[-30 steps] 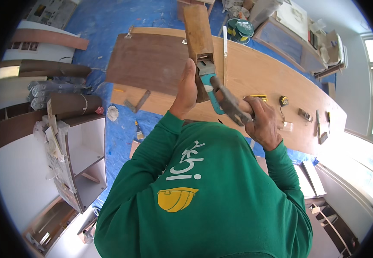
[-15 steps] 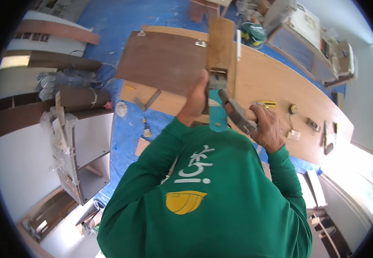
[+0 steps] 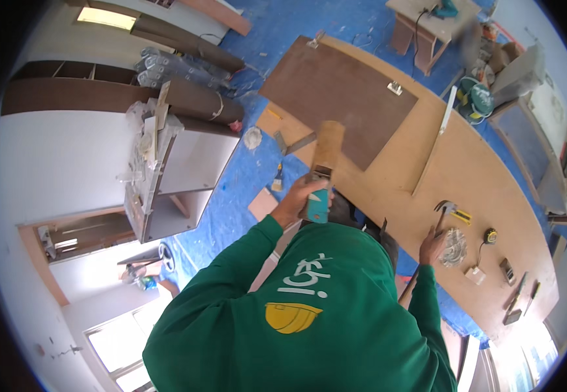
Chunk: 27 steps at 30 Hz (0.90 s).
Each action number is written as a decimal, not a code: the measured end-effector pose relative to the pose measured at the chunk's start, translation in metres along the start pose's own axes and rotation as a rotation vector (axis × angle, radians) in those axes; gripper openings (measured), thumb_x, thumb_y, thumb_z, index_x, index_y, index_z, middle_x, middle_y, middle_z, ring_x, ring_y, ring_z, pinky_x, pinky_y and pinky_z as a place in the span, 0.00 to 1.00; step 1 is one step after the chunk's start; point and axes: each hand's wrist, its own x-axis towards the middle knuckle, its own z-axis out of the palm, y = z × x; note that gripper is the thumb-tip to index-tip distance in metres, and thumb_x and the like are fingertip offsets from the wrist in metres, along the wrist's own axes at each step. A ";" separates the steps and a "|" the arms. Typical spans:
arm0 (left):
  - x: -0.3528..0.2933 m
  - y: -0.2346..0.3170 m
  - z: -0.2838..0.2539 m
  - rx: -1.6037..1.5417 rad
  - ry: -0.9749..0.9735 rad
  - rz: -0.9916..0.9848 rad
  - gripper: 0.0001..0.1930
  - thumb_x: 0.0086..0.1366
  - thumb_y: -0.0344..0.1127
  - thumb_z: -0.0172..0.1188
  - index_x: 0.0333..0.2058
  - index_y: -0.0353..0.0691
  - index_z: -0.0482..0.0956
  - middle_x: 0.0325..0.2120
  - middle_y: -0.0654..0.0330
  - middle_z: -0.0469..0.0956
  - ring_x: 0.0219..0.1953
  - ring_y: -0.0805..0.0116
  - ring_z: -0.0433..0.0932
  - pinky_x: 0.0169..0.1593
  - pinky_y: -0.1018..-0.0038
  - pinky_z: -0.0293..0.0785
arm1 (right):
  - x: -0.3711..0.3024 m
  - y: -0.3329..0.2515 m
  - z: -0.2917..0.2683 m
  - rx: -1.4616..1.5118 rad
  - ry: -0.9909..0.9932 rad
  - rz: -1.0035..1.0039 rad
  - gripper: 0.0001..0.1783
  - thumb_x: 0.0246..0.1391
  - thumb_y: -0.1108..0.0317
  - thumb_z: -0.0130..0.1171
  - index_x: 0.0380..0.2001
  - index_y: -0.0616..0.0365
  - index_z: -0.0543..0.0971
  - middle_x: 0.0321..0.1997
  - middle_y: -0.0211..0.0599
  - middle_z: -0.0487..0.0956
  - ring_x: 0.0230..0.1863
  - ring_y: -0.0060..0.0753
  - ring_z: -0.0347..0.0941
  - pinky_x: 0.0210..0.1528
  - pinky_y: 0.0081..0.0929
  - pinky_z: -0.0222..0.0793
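Observation:
My left hand [image 3: 298, 199] is wrapped round a wooden hand plane [image 3: 328, 147], its long wooden body pointing away from me and its teal end near my chest. Off to the right, my right hand [image 3: 432, 247] is closed round the handle of a claw hammer [image 3: 445, 215]. The hammer's head is low over the workbench or resting on it; I cannot tell which. Beside that hand lies a round, shiny, clear-looking dish [image 3: 453, 247]. A yellow utility knife [image 3: 462, 216] lies just past the hammer head.
A brown panel [image 3: 349, 98] with metal hinges lies on the wooden workbench [image 3: 394, 183]. A tape measure [image 3: 490, 236], small block plane [image 3: 507, 270] and chisels [image 3: 517, 294] sit at the right. A paintbrush [image 3: 277, 178] is on the blue floor sheet; an open cabinet [image 3: 195, 157] stands left.
My view has swung to the right. The hammer has moved away from the hand plane, down to the right side of the bench. The plane is still in my left hand, now lower.

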 end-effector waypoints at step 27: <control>0.143 0.210 -0.230 0.593 -0.900 -0.722 0.29 0.76 0.53 0.63 0.59 0.31 0.76 0.39 0.49 0.87 0.38 0.63 0.89 0.41 0.68 0.87 | -0.082 -0.527 0.061 -0.226 -0.516 -1.009 0.51 0.45 0.57 0.82 0.72 0.55 0.70 0.72 0.53 0.73 0.72 0.56 0.72 0.72 0.48 0.67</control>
